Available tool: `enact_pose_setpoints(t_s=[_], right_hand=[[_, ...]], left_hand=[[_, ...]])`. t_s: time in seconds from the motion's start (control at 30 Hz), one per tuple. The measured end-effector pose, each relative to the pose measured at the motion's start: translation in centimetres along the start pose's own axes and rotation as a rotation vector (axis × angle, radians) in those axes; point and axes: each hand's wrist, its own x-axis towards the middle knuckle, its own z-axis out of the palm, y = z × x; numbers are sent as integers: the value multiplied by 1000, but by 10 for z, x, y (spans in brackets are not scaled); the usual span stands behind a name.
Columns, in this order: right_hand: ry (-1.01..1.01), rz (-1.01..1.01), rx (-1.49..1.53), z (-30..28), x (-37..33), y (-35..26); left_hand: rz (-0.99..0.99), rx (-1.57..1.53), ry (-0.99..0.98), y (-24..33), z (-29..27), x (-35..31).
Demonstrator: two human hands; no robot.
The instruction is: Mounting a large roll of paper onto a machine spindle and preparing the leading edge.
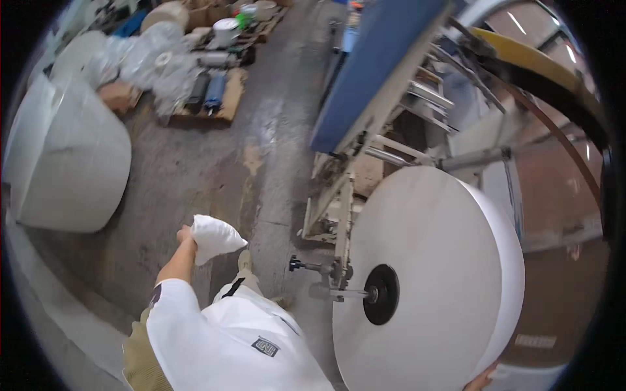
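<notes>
My left hand (pixel 186 233) is closed on a puffy white bundle (pixel 218 238), soft-looking and pointed at one end. I cannot tell whether it is cloth, paper or a small bag. It hangs out in front of my body, above the floor. To my right stands a large white roll (pixel 427 260) of sheet material, mounted on a shaft through a black core hub (pixel 381 294). At the roll's lower right edge my right hand (pixel 481 380) touches the rim with its fingers extended. Most of that hand lies behind the roll or beyond the picture's edge.
A machine frame with a blue panel (pixel 378 72) rises beside the roll. A black knob (pixel 296 263) juts from it toward me. At left stands a big translucent white sheet roll (pixel 78 156). Plastic wrap (pixel 156 62) and a wooden pallet (pixel 225 107) with parts lie farther off.
</notes>
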Motion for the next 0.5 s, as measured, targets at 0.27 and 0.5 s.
enact_pose_setpoints(t_s=[0.27,0.5], right_hand=[[161,77,-91,-26,-55,-67],[-99,19,-228,46,-19,-49]], left_hand=[[-170,-515,262,192,-24,5],[801,403,199,266,-55,80]])
